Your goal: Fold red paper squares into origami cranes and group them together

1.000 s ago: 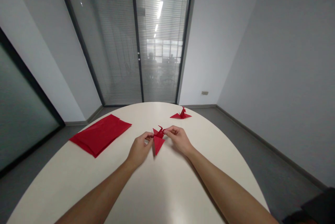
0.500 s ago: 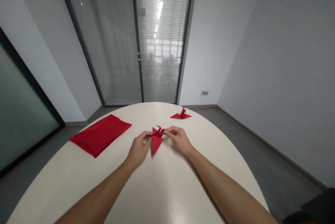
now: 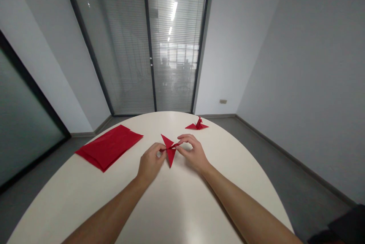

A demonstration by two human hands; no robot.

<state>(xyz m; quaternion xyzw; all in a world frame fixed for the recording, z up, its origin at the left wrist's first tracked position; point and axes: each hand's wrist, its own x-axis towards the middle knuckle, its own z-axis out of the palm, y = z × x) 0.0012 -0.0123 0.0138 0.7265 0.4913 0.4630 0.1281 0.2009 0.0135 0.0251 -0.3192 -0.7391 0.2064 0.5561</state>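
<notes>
Between my two hands is a red origami crane (image 3: 170, 156), its two wings spread, one pointing away from me and one toward me. My left hand (image 3: 151, 161) pinches its left end between thumb and fingers. On the other side, my right hand (image 3: 194, 152) has thumb and index finger at the crane's narrow right end, closed on it. The fingertips partly hide both ends of the crane. A second red origami crane (image 3: 199, 124) stands with wings out near the far edge of the table, beyond my right hand.
A pile of red paper sheets (image 3: 111, 147) lies on the left of the round white table (image 3: 159, 209). Behind the table stands a glass partition with blinds (image 3: 128, 65). A dark object (image 3: 348, 227) shows at the lower right corner.
The crane in my hands has turned so that its wings lie spread front and back. My right fingers have shifted a little on its right end. The other crane and the paper have stayed put.
</notes>
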